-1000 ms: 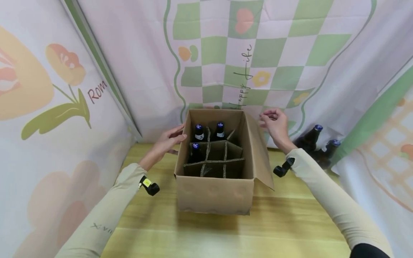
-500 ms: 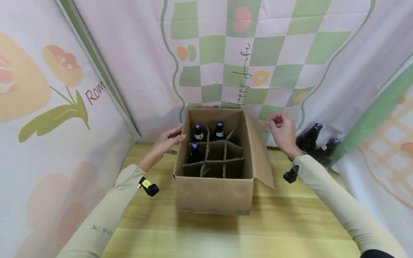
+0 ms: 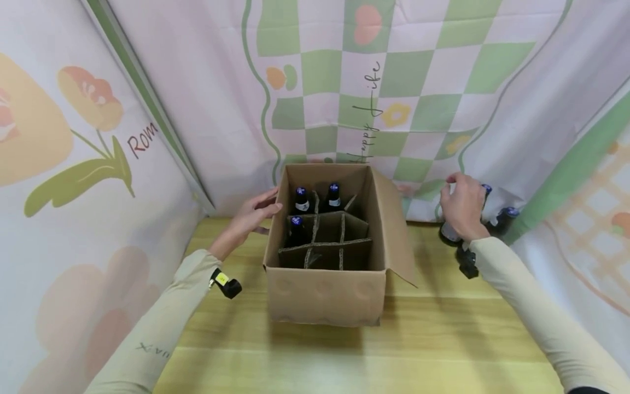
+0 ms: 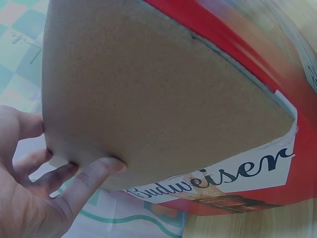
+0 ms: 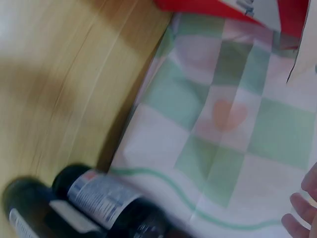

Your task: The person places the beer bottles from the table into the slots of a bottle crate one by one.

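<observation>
In the head view, the box (image 3: pixel 325 298) stands upright on the surface (image 3: pixel 320 364), its right flap (image 3: pixel 400 241) hanging outward. Three boxed bottles (image 3: pixel 302 205) stand among the dividers (image 3: pixel 325 245): two in the far row, one in the middle row at left. The left hand (image 3: pixel 250 216) rests against the box's left side, fingers extended. The right hand (image 3: pixel 464 207) hovers at the two loose bottles (image 3: pixel 505 219), partly covering one; its fingers are loosely bent and seem to hold nothing. For a clean reach, it would do well to spread wider and take one bottle by the neck, without knocking its neighbour.

The left wrist view shows the left hand's thumb and fingertips touching a brown panel (image 4: pixel 148 94); light pressure there should suffice to steady the box.

In the right wrist view, the loose bottles lie side by side beside the cloth (image 5: pixel 228 114), apart from the visible fingertips
</observation>
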`<state>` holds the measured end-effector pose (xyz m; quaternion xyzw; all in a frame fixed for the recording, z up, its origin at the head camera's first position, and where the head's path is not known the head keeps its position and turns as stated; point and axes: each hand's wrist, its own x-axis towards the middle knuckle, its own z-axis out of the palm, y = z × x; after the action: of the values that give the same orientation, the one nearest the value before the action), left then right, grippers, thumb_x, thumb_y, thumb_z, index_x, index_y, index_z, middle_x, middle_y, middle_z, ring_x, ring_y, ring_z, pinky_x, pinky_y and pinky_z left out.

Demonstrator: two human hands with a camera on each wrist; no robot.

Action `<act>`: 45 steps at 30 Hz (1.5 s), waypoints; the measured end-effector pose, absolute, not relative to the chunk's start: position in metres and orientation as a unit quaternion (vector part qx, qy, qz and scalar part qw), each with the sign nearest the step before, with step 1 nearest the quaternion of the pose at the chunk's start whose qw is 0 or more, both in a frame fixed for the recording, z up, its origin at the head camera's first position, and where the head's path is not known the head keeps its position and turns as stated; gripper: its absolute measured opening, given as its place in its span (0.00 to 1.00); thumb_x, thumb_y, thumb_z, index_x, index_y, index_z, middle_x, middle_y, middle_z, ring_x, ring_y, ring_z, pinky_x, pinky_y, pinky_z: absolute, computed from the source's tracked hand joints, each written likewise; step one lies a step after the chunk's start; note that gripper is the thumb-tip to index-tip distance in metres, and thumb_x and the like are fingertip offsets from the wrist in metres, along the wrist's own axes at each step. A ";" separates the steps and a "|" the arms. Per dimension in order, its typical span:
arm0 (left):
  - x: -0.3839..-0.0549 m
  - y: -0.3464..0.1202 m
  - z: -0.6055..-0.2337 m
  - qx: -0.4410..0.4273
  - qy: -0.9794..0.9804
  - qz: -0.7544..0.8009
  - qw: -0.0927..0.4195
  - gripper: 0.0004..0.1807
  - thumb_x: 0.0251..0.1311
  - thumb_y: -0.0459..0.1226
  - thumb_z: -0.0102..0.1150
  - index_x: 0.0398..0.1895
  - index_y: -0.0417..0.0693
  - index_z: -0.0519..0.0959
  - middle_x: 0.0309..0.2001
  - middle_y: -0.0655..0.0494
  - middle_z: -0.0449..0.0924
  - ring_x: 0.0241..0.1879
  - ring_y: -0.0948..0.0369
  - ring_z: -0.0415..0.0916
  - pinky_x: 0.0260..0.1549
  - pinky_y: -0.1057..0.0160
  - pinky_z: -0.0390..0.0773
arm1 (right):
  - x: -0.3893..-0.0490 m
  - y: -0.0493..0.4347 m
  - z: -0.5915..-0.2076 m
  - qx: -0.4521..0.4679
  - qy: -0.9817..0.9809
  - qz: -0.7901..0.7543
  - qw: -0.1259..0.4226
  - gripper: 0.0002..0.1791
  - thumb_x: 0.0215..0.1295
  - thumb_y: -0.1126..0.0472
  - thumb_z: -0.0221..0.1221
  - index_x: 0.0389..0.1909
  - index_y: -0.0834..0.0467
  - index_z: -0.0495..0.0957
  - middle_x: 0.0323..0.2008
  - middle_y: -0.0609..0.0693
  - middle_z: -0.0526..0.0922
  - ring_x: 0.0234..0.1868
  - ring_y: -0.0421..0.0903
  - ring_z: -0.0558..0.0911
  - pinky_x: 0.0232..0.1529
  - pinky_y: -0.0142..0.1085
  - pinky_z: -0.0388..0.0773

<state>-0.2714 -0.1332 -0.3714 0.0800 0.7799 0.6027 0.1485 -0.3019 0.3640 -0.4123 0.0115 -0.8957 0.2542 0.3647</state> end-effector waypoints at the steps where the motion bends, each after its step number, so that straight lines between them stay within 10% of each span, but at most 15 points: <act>1: -0.271 -0.133 -0.371 0.080 0.781 0.602 0.148 0.37 0.77 0.44 0.56 0.84 0.63 0.56 0.83 0.46 0.53 0.73 0.40 0.66 0.49 0.50 0.89 | -0.302 0.369 -0.413 0.013 -0.897 0.248 0.365 0.12 0.68 0.71 0.52 0.45 0.74 0.78 0.43 0.75 0.82 0.47 0.75 0.77 0.56 0.69 0.67; 12: -0.274 -0.130 -0.371 0.077 0.780 0.602 0.149 0.37 0.76 0.45 0.57 0.84 0.64 0.57 0.83 0.47 0.54 0.73 0.41 0.67 0.48 0.51 0.89 | -0.299 0.413 -0.417 -0.071 -0.955 0.205 0.203 0.25 0.71 0.67 0.39 0.63 0.80 0.63 0.64 0.86 0.59 0.66 0.84 0.55 0.69 0.76 0.48; 21: -0.275 -0.127 -0.370 0.077 0.778 0.605 0.152 0.36 0.76 0.45 0.57 0.84 0.64 0.57 0.84 0.48 0.52 0.73 0.41 0.67 0.48 0.51 0.89 | -0.310 0.430 -0.419 -0.106 -0.961 0.213 0.140 0.27 0.68 0.67 0.40 0.61 0.85 0.57 0.59 0.88 0.56 0.58 0.83 0.61 0.59 0.75 0.64; 30: -0.275 -0.129 -0.370 0.068 0.782 0.602 0.146 0.37 0.76 0.46 0.58 0.84 0.65 0.57 0.83 0.49 0.54 0.72 0.42 0.67 0.48 0.52 0.89 | -0.320 0.444 -0.420 -0.086 -0.959 0.213 0.165 0.16 0.56 0.72 0.47 0.43 0.79 0.67 0.43 0.81 0.68 0.45 0.77 0.69 0.47 0.70 0.71; 45: -0.271 -0.133 -0.372 0.069 0.785 0.599 0.140 0.37 0.76 0.45 0.58 0.84 0.64 0.58 0.82 0.46 0.57 0.72 0.40 0.68 0.47 0.52 0.89 | -0.316 0.430 -0.454 -0.101 -0.911 0.314 0.246 0.23 0.80 0.61 0.50 0.66 0.73 0.64 0.56 0.79 0.73 0.59 0.78 0.72 0.60 0.71 0.69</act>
<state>-0.2712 -0.1326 -0.3723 0.0688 0.7851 0.5994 0.1403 -0.3159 0.4298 -0.4536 -0.1009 -0.9115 0.3140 0.2458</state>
